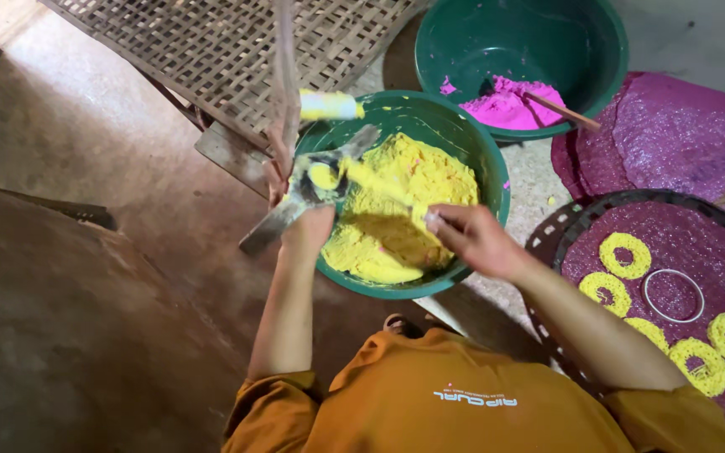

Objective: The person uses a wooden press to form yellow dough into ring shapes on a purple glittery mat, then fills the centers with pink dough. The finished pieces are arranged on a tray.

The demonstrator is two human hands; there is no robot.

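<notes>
Head view, looking down on a person in an orange shirt (463,403) seated on the floor (86,277).

L hand (308,231) is at the near-left rim of a green basin (472,143) w/ yellow dough (404,210) in it. Its grip is clamped on a flat metal tool (295,205) (grey, blade-like, smeared yellow) that lies slanted across the rim, one end poking out over the floor, the other toward the dough. A small yellow lump sits on the tool just above the hand.

R hand (476,239) is over the near-right part of the same basin, fingers pinched together on a yellow-coated stick (379,189) whose far end reaches toward the tool; can't tell what the stick is under the coating.

A yellow-smeared roll-shaped piece (329,105) hangs at the far rim, next to a thin upright strip (285,75) that's too blurred to identify.

Behind: a second, darker green basin (606,50) w/ pink dough (505,105) and a wooden stick (560,109) lying in it. Far left of that, a woven bamboo mat (228,50).

To the right: a round dark tray (572,222) covered w/ purple mesh (673,235), carrying yellow rings (627,254) and a bare metal ring (673,295) between them. More purple mesh sheets (681,134) lie just beyond the tray.
</notes>
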